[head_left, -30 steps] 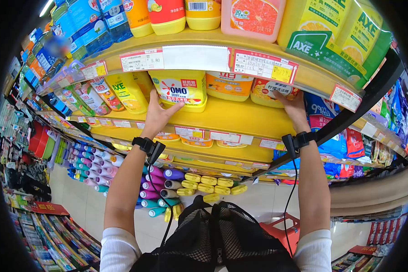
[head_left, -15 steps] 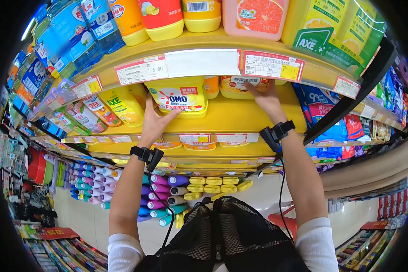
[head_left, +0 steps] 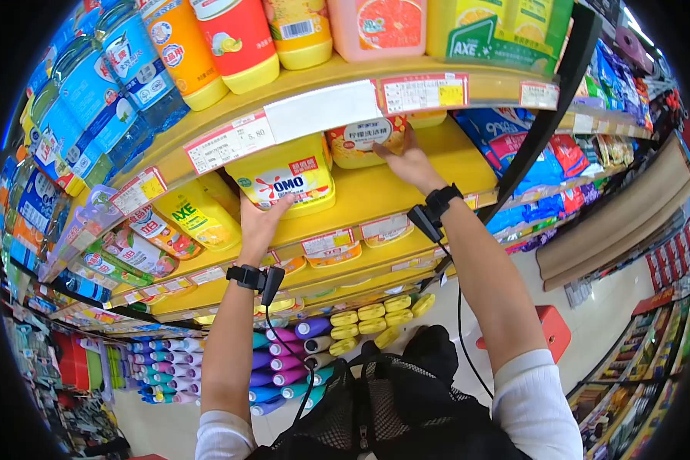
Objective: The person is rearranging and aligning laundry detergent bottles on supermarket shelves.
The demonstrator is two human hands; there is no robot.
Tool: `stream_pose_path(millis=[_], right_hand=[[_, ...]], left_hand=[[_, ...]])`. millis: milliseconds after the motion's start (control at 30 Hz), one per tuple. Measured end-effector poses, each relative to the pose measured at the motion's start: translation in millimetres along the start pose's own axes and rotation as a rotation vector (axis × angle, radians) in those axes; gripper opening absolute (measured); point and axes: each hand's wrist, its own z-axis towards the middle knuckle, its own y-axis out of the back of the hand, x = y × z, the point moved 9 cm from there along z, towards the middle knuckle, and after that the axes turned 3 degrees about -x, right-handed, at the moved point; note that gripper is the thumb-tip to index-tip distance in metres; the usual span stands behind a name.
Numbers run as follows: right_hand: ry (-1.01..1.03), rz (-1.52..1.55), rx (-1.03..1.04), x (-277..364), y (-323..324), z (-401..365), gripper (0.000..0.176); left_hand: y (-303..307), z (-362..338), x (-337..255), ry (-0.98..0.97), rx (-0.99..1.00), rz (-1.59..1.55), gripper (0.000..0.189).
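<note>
On the yellow shelf (head_left: 429,192), a yellow OMO container (head_left: 287,178) stands at the front edge. My left hand (head_left: 261,218) grips its lower left corner, thumb across the front. To its right, a container with an orange label (head_left: 364,139) sits further back, partly under the price strip. My right hand (head_left: 410,162) holds that container's right side, with the thumb over its front. Left of the OMO container is a yellow AXE bottle (head_left: 195,218), touching neither hand.
The upper shelf edge with price tags (head_left: 326,111) runs just above both hands. A black shelf post (head_left: 544,123) rises at the right, with blue bags (head_left: 506,153) beyond it. Bottles (head_left: 284,360) stand on the floor below. A red stool (head_left: 548,330) is at the lower right.
The view has turned and shifted. The orange-labelled container now shows more of its front and stands closer to the OMO container. Both hands remain on the containers.
</note>
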Motion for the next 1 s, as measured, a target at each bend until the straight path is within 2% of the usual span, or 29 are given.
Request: stream_pose_path(millis=[100, 133, 167, 233, 267, 300, 333, 567, 633, 767, 867, 1000], right_hand=[[0.108, -0.051, 0.149, -19, 0, -4, 0.077], [0.167, -0.182, 0.145, -20, 2, -10, 0.077], [0.179, -0.149, 0.18, -22, 4, -20, 0.078], [0.1, -0.305, 0.176, -27, 16, -42, 0.07], [0.175, -0.394, 0.106, -28, 24, -47, 0.062], [0.197, -0.389, 0.048, -37, 31, -46, 0.055], [0.163, -0.374, 0.028, -30, 36, -47, 0.048], [0.191, -0.772, -0.028, -35, 34, -26, 0.025], [0.184, -0.874, -0.07, -25, 32, -31, 0.021], [0.206, -0.849, -0.097, -24, 35, -35, 0.02], [0.271, -0.773, -0.156, -20, 39, -41, 0.017], [0.281, -0.767, -0.205, -20, 43, -43, 0.013]], left_hand=[[0, -2, -7, -0.02, -0.024, -0.063, 0.052], [1, -1, -2, 0.023, -0.021, -0.033, 0.056], [3, -3, -2, 0.007, -0.022, 0.008, 0.058], [6, -7, -9, -0.04, -0.037, 0.078, 0.061], [6, -10, -8, -0.013, -0.016, 0.14, 0.065], [5, -13, -11, -0.072, -0.01, 0.11, 0.067], [8, -16, -12, -0.078, -0.003, 0.178, 0.068], [18, -26, -9, 0.011, 0.05, 0.555, 0.079], [19, -23, 0, -0.016, 0.025, 0.506, 0.082], [17, -23, 1, 0.006, 0.014, 0.471, 0.083], [18, -26, -4, 0.032, -0.004, 0.558, 0.082], [18, -22, 2, 0.05, 0.041, 0.445, 0.08]])
